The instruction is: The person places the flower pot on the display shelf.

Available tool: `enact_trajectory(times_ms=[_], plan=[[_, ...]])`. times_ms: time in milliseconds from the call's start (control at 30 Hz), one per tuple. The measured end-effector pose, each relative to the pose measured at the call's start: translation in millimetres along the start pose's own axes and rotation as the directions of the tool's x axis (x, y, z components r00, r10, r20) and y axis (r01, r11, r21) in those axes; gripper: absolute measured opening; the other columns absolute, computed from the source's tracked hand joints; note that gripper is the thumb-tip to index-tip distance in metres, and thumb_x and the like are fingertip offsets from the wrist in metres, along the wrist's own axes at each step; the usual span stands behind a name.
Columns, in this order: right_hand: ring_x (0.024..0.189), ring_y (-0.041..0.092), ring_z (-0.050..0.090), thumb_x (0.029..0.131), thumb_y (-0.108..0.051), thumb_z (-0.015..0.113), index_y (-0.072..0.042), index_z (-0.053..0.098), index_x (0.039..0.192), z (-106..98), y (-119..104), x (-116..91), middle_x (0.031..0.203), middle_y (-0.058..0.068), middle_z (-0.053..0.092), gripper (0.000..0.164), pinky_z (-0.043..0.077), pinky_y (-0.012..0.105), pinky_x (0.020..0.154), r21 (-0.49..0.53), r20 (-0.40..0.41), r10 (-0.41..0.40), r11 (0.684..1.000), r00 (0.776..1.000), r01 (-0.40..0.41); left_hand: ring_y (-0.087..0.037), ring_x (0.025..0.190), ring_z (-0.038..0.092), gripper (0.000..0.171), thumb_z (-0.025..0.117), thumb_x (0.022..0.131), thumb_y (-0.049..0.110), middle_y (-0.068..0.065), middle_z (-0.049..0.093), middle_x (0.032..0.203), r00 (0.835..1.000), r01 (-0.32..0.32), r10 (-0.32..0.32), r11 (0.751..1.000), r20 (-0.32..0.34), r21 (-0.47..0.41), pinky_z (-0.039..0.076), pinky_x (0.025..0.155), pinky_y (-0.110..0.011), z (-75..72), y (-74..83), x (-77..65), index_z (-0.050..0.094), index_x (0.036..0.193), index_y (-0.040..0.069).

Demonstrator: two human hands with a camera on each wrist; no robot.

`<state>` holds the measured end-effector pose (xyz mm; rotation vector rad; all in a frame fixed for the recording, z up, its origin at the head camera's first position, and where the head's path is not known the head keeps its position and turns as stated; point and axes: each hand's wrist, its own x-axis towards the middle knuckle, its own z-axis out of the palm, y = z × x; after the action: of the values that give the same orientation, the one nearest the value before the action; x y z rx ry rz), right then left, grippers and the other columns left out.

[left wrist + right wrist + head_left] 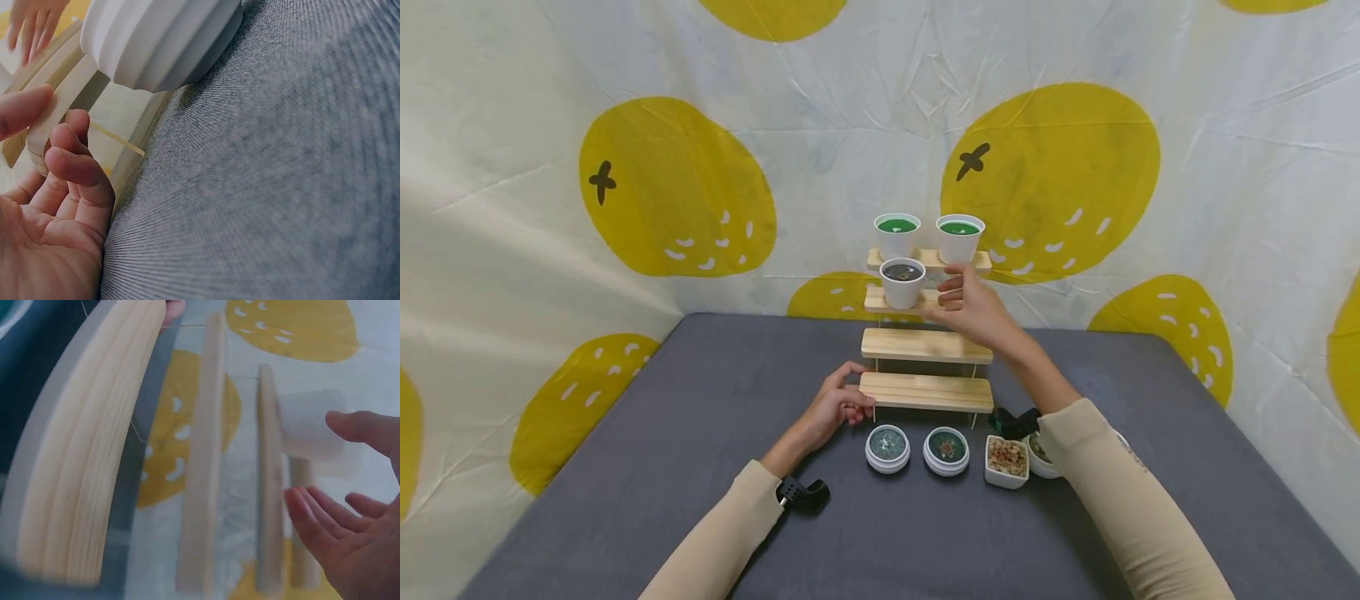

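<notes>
While the left hand [833, 400] grips the wooden rack [927, 343] by the nine o'clock end, the right hand [972, 307], relaxed and holding nothing, could topple the cup [901, 292] at its nine-to-ten o'clock through a sideways brush. White, upright, dark-filled, that cup stands on the second-highest step [874, 301].
</notes>
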<state>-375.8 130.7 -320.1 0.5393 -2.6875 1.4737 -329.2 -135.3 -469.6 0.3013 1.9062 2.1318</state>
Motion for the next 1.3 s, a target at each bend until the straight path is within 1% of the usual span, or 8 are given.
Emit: enact_trajectory(times_ms=[200, 333, 433, 500, 600, 700, 1100, 1300], plan=[[0.132, 0.042, 0.057, 0.095, -0.018, 0.074, -0.003, 0.028, 0.154, -39, 8, -53, 0.144, 0.023, 0.052, 0.076, 0.050, 0.057, 0.106, -0.036, 0.036, -0.070, 0.997, 0.997, 0.071, -0.011, 0.053, 0.053, 0.047, 0.064, 0.084, 0.001, -0.002, 0.066, 0.066, 1.000, 0.009, -0.009, 1.000, -0.007, 0.009, 0.042, 0.049, -0.024, -0.1, 0.8, -0.5, 0.046, 0.127, 0.008], [0.126, 0.038, 0.061, 0.098, -0.014, 0.071, -0.004, 0.031, 0.152, -61, 19, -87, 0.143, 0.023, 0.054, 0.068, 0.055, 0.041, 0.099, -0.078, 0.024, -0.116, 0.990, 0.993, 0.118, -0.012, 0.053, 0.053, 0.046, 0.064, 0.085, 0.000, -0.003, 0.066, 0.067, 1.000, 0.009, -0.009, 1.000, -0.007, 0.007, 0.042, 0.050, -0.024, 0.1, 1.2, -0.5, 0.046, 0.127, 0.009], [0.119, 0.020, 0.066, 0.098, -0.015, 0.071, -0.006, 0.036, 0.149, -73, 32, -108, 0.140, 0.021, 0.057, 0.063, 0.054, 0.022, 0.091, -0.128, 0.011, -0.146, 0.981, 0.989, 0.146, -0.012, 0.053, 0.053, 0.045, 0.064, 0.086, 0.000, -0.003, 0.066, 0.067, 1.000, 0.008, -0.008, 1.000, -0.005, 0.010, 0.042, 0.050, -0.024, 0.3, 1.5, -1.1, 0.045, 0.127, 0.008], [0.114, 0.008, 0.065, 0.097, -0.014, 0.073, -0.006, 0.040, 0.147, -79, 41, -120, 0.138, 0.021, 0.059, 0.061, 0.053, 0.017, 0.088, -0.155, 0.009, -0.167, 0.974, 0.986, 0.166, -0.012, 0.054, 0.052, 0.045, 0.063, 0.087, 0.000, -0.003, 0.066, 0.067, 1.000, 0.006, -0.006, 1.000, -0.003, 0.015, 0.042, 0.050, -0.024, 0.5, 1.7, -1.1, 0.045, 0.127, 0.008], [0.108, -0.007, 0.062, 0.095, -0.014, 0.075, -0.006, 0.046, 0.142, -89, 54, -134, 0.134, 0.020, 0.063, 0.056, 0.055, 0.020, 0.087, -0.192, 0.033, -0.171, 0.966, 0.985, 0.175, -0.011, 0.054, 0.052, 0.046, 0.063, 0.087, 0.000, -0.002, 0.066, 0.068, 1.000, 0.003, -0.003, 1.000, 0.000, 0.023, 0.042, 0.051, -0.023, 1.2, 1.8, -0.6, 0.045, 0.129, 0.006], [0.106, -0.009, 0.061, 0.093, -0.016, 0.077, -0.008, 0.052, 0.138, -97, 68, -143, 0.130, 0.016, 0.066, 0.052, 0.058, 0.027, 0.087, -0.224, 0.080, -0.152, 0.960, 0.985, 0.166, -0.011, 0.054, 0.052, 0.046, 0.063, 0.088, 0.000, -0.003, 0.066, 0.067, 1.000, 0.005, -0.005, 1.000, -0.002, 0.022, 0.042, 0.050, -0.023, 3.0, 2.2, 0.2, 0.045, 0.129, 0.007], [0.115, 0.005, 0.065, 0.090, -0.021, 0.080, -0.011, 0.057, 0.134, -124, 100, -154, 0.133, 0.013, 0.065, 0.050, 0.059, 0.035, 0.089, -0.224, 0.278, -0.075, 0.964, 0.958, 0.140, -0.011, 0.052, 0.053, 0.048, 0.063, 0.086, 0.000, -0.003, 0.066, 0.066, 1.000, 0.006, -0.006, 1.000, -0.003, 0.014, 0.042, 0.050, -0.023, 3.9, 0.7, 1.2, 0.044, 0.130, 0.006], [0.125, 0.036, 0.062, 0.090, -0.023, 0.080, -0.005, 0.052, 0.140, -135, 110, -155, 0.141, 0.022, 0.059, 0.060, 0.058, 0.036, 0.092, -0.206, 0.377, 0.027, 0.977, 0.926, 0.055, -0.011, 0.052, 0.053, 0.049, 0.064, 0.086, 0.001, -0.003, 0.066, 0.066, 1.000, 0.007, -0.007, 1.000, 0.001, 0.017, 0.042, 0.049, -0.023, 2.0, 0.3, -0.9, 0.044, 0.131, 0.007]])
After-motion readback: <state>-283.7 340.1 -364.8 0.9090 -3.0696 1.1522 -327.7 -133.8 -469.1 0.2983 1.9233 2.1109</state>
